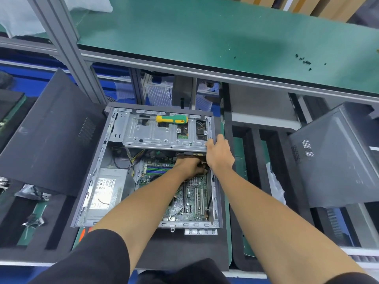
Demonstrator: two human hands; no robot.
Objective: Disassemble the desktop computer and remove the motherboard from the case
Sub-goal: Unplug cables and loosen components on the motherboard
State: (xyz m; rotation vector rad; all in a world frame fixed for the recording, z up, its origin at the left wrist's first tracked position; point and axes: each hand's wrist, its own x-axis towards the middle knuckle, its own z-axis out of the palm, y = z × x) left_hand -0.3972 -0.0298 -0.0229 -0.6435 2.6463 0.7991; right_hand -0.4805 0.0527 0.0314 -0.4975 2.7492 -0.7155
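Observation:
The open desktop case [96, 171] lies flat in front of me with its green motherboard [190, 201] still inside. My right hand [219, 154] grips the near right corner of the silver drive cage [164, 134] at the far end of the case. My left hand [189, 167] reaches into the case just below that cage, its fingers curled around a dark part over the board; what it holds is mostly hidden. A yellow-green screwdriver [172, 119] rests on top of the cage. The grey power supply [106, 191] sits in the case's left half.
A removed black side panel [51, 136] leans at the left. Another dark computer case [336, 160] stands at the right. A green shelf [225, 33] overhangs the far side, with several small black screws [305, 61] on it. Black foam trays flank the case.

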